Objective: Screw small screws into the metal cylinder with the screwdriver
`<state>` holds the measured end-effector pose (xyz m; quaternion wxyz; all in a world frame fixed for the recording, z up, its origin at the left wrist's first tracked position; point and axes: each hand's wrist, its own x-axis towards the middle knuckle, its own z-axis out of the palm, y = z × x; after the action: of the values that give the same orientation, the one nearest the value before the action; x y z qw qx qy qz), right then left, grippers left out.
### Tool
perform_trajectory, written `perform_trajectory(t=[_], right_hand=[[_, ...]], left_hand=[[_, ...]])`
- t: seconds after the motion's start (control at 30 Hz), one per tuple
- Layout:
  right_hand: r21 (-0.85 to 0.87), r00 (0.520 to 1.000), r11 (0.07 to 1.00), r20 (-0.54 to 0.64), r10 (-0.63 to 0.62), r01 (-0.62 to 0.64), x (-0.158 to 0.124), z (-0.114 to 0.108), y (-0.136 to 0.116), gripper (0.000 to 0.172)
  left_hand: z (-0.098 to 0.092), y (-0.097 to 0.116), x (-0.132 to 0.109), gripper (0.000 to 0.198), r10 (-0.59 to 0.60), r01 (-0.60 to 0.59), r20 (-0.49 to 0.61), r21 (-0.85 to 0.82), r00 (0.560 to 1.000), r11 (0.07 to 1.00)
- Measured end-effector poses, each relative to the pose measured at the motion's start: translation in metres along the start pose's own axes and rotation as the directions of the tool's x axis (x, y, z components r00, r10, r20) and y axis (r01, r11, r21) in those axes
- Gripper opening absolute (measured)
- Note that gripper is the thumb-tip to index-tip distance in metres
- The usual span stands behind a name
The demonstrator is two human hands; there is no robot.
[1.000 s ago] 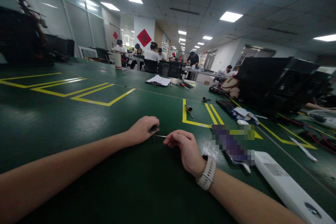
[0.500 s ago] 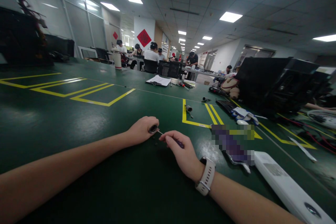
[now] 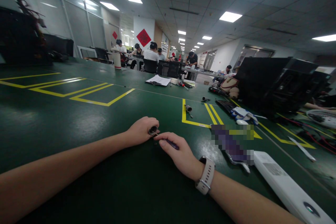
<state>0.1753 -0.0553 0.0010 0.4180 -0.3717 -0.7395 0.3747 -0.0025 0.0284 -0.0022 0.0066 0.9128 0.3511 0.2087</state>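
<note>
Found room for moving on the near bench (image 3: 118,189), bounded at right by a white box (image 3: 283,182). Held a purple-handled driver (image 3: 173,144) in the right hand (image 3: 182,152) with a closed grip. Brought its shaft closer to the mouth of the metal cylinder (image 3: 152,130) than half a second earlier; judged this engagement at the opening, could not tell depth. Wrapped that cylinder in the closed grip of the left hand (image 3: 141,129). Saw yellow tape (image 3: 183,110) and a second cylinder (image 3: 188,108) farther right.

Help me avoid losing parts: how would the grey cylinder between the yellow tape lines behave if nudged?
The grey cylinder would probably roll: it looks round and seems to lie on its side. The glossy table might let it slide too. Its metallic look suggests stiffness.
</note>
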Motion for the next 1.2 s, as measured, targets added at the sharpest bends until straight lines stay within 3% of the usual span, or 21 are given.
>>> perform_trajectory(t=[0.2, 0.43, 0.6, 0.8, 0.9, 1.07, 1.2], right_hand=[[-0.015, 0.992, 0.998, -0.112, 0.061, -0.063, 0.002, 0.001, 0.000, 0.020], [0.034, 0.980, 0.996, -0.183, 0.082, -0.077, 0.000, 0.000, -0.001, 0.022], [0.057, 0.986, 0.994, -0.137, 0.099, -0.092, 0.002, 0.000, 0.001, 0.020], [0.344, 0.984, 0.935, -0.122, 0.132, -0.083, 0.005, 0.000, 0.013, 0.020], [0.382, 0.982, 0.920, -0.120, 0.145, -0.089, 0.005, 0.000, 0.014, 0.019], [0.310, 0.983, 0.948, -0.134, 0.123, -0.077, 0.003, 0.001, 0.010, 0.019], [0.414, 0.982, 0.907, -0.118, 0.145, -0.084, 0.003, 0.001, 0.011, 0.019]], left_hand=[[0.002, -0.001, 0.000, 0.014, 0.026, -0.027, 0.006, 0.028, 1.000, 0.999], [0.000, 0.000, 0.000, 0.011, -0.067, 0.067, 0.020, -0.006, 0.998, 0.998], [-0.001, 0.002, -0.001, 0.011, -0.013, 0.014, -0.014, 0.010, 1.000, 1.000], [0.000, 0.001, -0.003, 0.012, 0.054, -0.054, -0.040, 0.002, 0.998, 0.999], [0.000, 0.001, -0.003, 0.012, 0.078, -0.079, -0.041, -0.006, 0.996, 0.997], [0.000, 0.002, -0.002, 0.015, 0.034, -0.034, -0.075, 0.001, 0.997, 0.999], [-0.001, 0.002, -0.002, 0.017, -0.008, -0.002, -0.087, -0.116, 0.996, 0.993]])
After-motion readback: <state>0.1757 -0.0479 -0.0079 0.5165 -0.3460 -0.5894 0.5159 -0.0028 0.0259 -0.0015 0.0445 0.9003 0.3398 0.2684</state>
